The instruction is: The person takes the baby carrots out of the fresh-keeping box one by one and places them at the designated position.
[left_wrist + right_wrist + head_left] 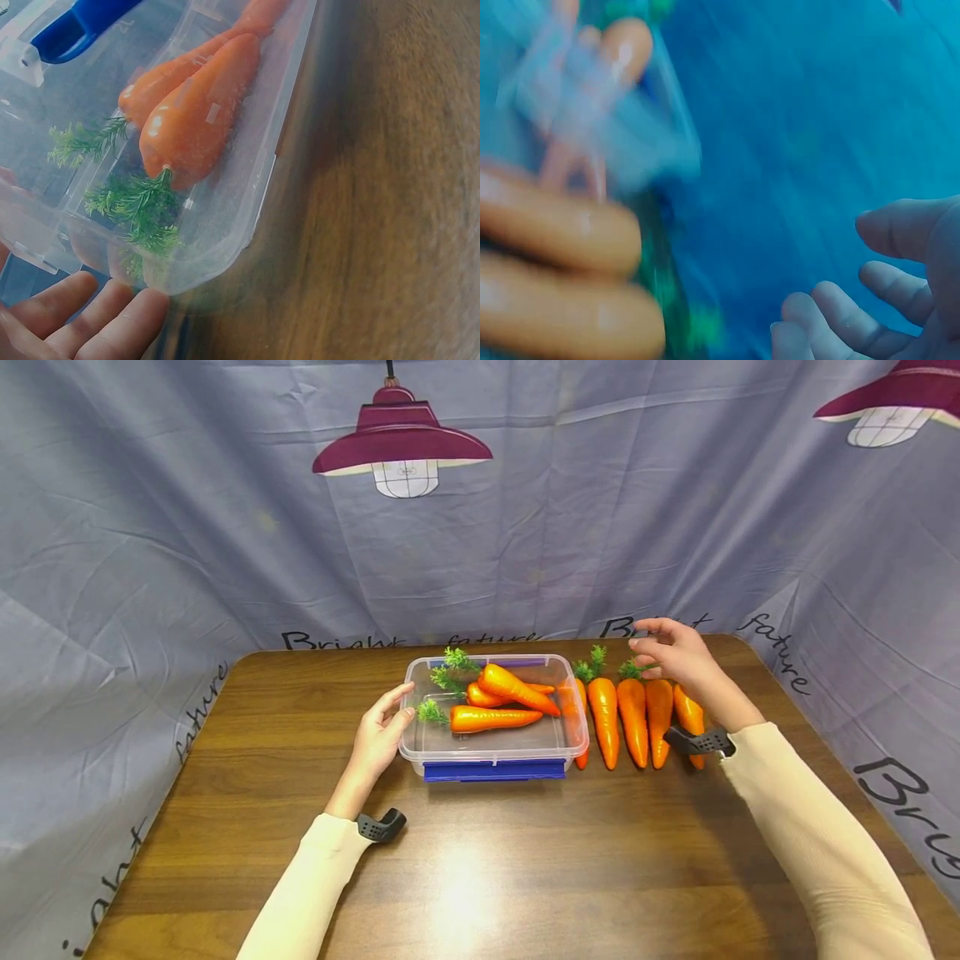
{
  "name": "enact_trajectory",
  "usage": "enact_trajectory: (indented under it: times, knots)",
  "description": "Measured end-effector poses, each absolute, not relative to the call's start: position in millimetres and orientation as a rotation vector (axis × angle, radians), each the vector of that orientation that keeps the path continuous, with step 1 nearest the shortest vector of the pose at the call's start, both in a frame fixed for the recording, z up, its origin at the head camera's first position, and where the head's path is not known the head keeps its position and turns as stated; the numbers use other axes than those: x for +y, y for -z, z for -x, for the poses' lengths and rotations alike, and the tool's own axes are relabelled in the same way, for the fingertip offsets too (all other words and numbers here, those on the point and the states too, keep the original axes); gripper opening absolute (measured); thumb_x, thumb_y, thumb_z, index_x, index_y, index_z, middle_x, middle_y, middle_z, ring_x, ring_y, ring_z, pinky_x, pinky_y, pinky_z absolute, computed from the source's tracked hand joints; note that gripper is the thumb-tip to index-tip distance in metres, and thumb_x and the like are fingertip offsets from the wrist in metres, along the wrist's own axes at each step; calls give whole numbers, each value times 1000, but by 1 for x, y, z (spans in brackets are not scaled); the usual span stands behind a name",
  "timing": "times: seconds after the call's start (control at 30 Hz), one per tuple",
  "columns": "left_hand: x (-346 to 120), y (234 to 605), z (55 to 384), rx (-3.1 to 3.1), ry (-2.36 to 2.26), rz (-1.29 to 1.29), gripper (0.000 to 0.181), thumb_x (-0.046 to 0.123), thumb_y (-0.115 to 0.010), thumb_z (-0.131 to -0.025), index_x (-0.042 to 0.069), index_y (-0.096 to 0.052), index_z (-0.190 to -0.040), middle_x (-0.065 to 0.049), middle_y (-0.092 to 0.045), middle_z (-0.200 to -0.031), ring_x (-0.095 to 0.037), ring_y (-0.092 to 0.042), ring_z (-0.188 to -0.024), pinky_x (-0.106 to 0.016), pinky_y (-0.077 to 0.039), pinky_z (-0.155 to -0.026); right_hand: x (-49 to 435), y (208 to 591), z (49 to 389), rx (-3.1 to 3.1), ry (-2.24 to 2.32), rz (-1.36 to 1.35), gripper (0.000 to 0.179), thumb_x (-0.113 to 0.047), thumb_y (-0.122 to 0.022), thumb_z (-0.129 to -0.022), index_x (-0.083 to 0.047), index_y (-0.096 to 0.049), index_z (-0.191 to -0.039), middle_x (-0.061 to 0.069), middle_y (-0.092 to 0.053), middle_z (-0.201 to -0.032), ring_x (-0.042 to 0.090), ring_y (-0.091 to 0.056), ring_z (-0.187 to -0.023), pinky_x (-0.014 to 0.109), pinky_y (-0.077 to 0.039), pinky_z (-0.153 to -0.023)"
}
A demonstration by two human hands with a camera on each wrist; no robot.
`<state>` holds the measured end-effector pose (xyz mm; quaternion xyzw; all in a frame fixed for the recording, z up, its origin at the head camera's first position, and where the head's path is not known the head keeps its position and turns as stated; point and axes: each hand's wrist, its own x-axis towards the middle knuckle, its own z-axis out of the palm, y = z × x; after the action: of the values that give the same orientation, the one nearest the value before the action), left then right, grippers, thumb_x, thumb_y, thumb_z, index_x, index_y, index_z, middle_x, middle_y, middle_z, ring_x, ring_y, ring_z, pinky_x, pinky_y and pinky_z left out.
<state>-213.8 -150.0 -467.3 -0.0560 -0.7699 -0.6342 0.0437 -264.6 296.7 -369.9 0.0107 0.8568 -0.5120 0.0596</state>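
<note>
A clear plastic container (495, 752) with blue latches stands on the table, with three orange carrots (495, 719) with green tops inside. My left hand (377, 739) is at its left side; in the left wrist view the fingers (124, 322) lie nearly straight against the outer wall. My right hand (678, 656) is raised over the tops of a row of several carrots (603, 722) to the right of the container. Its fingers (847, 319) are spread and loosely bent, with nothing between them. The right wrist view is blurred.
The brown wooden table (450, 877) has its far edge just behind the container and carrots. A grey-blue curtain (570, 527) with printed lamps and lettering hangs behind and at both sides. A black band (701, 742) sits on each wrist.
</note>
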Motion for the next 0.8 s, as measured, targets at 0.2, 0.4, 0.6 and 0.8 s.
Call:
enact_trajectory:
  times: [0.2,0.4,0.6,0.8]
  knots:
    - [-150,469,215,-2334,1961,184,45,2,-56,-99,2,-54,-144,-20,-48,-156,-40,-51,-140,-9,-46,-91,235,361,271,2623,1463,150,53,-24,-62,-101,-6,-47,-149,22,-65,-128,8,-70,-88,25,-60,-74]
    - [-150,469,215,-2337,1949,190,45,3,-56,-99,3,-55,-144,-19,-49,-155,-37,-50,-141,-10,-45,-93,188,366,278,2649,1311,334,50,-20,-66,-98,-7,-53,-144,23,-65,-129,36,-67,-99,34,-58,-75]
    - [-150,468,214,-2337,1934,179,44,3,-57,-99,3,-56,-143,-19,-50,-154,-37,-52,-139,-14,-47,-95,154,375,283,2678,1103,458,52,-16,-70,-94,-8,-54,-143,22,-68,-127,38,-69,-111,41,-57,-84]
    - [-150,468,215,-2346,1913,178,44,3,-56,-99,2,-57,-142,-19,-52,-152,-37,-45,-144,-38,-47,-109,134,378,286,2712,926,515,50,-16,-72,-93,-9,-57,-141,20,-70,-126,36,-66,-117,48,-54,-96]
